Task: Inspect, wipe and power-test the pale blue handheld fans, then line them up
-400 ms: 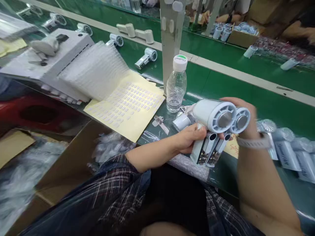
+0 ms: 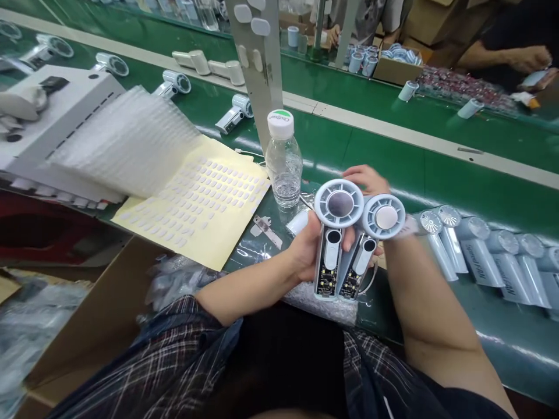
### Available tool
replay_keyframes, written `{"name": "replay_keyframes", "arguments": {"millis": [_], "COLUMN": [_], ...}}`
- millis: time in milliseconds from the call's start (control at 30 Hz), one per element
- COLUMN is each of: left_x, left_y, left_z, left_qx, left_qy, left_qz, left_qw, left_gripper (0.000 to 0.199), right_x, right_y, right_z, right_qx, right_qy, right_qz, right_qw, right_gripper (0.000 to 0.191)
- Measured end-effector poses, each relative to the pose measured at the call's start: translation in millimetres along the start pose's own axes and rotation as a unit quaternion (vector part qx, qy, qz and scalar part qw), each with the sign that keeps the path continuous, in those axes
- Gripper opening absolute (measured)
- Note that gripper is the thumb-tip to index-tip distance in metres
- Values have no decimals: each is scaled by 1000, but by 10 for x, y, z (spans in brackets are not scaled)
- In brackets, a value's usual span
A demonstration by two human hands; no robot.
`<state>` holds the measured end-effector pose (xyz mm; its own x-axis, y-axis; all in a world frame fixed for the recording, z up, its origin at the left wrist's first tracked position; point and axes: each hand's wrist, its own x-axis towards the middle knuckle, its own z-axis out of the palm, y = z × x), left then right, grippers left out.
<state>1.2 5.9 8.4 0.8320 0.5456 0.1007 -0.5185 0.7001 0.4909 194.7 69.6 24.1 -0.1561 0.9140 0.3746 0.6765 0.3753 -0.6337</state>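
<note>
Table (image 2: 393, 157): green belt, more fan units lying in a row at right.
Sticker sheet (image 2: 196, 201): yellow, just left of water bottle (image 2: 283, 160).
Two handheld fans (image 2: 349, 233): held side by side above the table edge, circuit boards showing.
Left hand (image 2: 305, 244): grip wrapped round the left handle.
Right hand (image 2: 371, 183): behind the heads; grip hidden, cannot tell.
Advice: keep both faces level and fingers off the boards.
</note>
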Motion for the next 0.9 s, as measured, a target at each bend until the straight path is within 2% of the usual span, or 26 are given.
{"name": "replay_keyframes", "arguments": {"millis": [33,100,167,200,233,300,333,400,467,533,600,733,800,900], "left_x": [-5,-13,-16,-16,-15,-12,-11,-12,-16,-20,-22,-12,-3,6], "left_y": [-3,-19,-51,-72,-95,-142,-163,-193,-207,-219,-234,-261,-253,-230], "left_z": [9,24,30,27,19,-6,-21,-49,-67,-77,-86,-96,-87,-68], "left_qx": [1,2,2,3,5,13,20,36,49,55,50,29,24,22], "left_qy": [5,13,19,19,16,8,5,-6,-19,-23,-5,49,59,37], "left_qz": [0,-5,-19,-28,-38,-56,-63,-73,-87,-97,-101,-94,-88,-85], "left_qw": [1000,1000,1000,999,999,998,998,997,995,994,994,994,994,995], "left_gripper": [81,81,81,81,82,83,84,84,84,84,84,85,84,80], "right_x": [-85,-307,-551,-661,-754,-882,-919,-953,-961,-960,-954,-932,-927,-931], "right_y": [-30,-154,-323,-397,-450,-481,-463,-399,-354,-369,-436,-554,-539,-447], "right_z": [-179,-511,-704,-730,-715,-614,-558,-492,-498,-523,-496,-290,-252,-398], "right_qx": [-8,-43,-7,47,112,260,328,439,495,503,484,399,335,212], "right_qy": [22,110,187,176,142,37,-5,-49,-88,-145,-152,0,36,135], "right_qz": [3,-13,-40,-48,-47,-4,32,109,159,185,208,247,240,208], "right_qw": [1000,993,982,982,982,965,944,890,849,832,836,883,910,945], "right_gripper": [17,17,23,26,27,23,25,55,79,77,65,34,41,46]}}
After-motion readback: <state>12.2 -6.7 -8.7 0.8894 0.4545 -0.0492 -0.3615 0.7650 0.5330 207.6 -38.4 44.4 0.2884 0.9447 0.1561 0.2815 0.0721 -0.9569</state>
